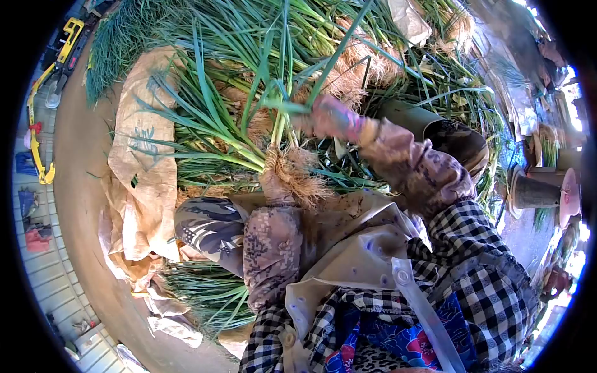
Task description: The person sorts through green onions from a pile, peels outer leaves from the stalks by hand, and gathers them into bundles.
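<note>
My left hand (271, 163) is closed around a few green onions (249, 149) just above their pale, stringy roots (301, 174). The green leaves fan out up and to the left. Close by on the right is my right hand (336, 119), in a colourful glove and smeared by motion. A blurred green streak (283, 105) lies at its fingertips, across the onion stalks; whether the fingers grip it cannot be made out.
A large heap of green onions (242, 37) with roots lies ahead. Brown sacking (146, 137) lies on the left, beside bare floor (81, 168). More onions (205, 292) lie at lower left. A yellow-framed object (34, 118) stands far left, a spool-shaped object (538, 191) at right.
</note>
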Demonstrator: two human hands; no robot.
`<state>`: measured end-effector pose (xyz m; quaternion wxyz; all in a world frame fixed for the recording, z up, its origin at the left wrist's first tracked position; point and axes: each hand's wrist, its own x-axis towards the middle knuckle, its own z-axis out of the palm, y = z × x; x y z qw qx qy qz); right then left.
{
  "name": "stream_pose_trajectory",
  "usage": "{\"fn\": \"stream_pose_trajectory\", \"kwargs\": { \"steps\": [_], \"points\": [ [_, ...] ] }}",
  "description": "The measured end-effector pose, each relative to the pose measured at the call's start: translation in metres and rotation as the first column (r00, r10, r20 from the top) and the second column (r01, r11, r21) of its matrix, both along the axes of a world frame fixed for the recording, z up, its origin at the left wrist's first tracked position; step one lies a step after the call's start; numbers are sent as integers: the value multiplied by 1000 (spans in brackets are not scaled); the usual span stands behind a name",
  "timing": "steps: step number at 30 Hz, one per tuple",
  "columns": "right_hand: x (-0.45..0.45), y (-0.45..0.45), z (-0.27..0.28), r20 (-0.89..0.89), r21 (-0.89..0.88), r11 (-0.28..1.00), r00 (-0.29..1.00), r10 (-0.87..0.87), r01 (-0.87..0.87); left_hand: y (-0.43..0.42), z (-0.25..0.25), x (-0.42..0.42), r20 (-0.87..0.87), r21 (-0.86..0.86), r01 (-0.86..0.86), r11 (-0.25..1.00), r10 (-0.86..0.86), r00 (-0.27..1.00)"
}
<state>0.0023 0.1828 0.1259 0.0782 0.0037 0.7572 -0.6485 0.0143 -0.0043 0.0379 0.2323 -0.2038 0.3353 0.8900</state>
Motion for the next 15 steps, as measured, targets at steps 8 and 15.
{"fn": "stream_pose_trajectory", "kwargs": {
  "steps": [8, 15],
  "points": [
    [68, 223, 70, -281, 347, 783, 854, -438, 516, -1, -12, -14, 135, 54, 49, 997, -56, 989],
    [275, 532, 70, -196, 963, -268, 597, -778, -34, -3, 1, -6, 66, 234, 106, 966, -125, 990]
  ]
}}
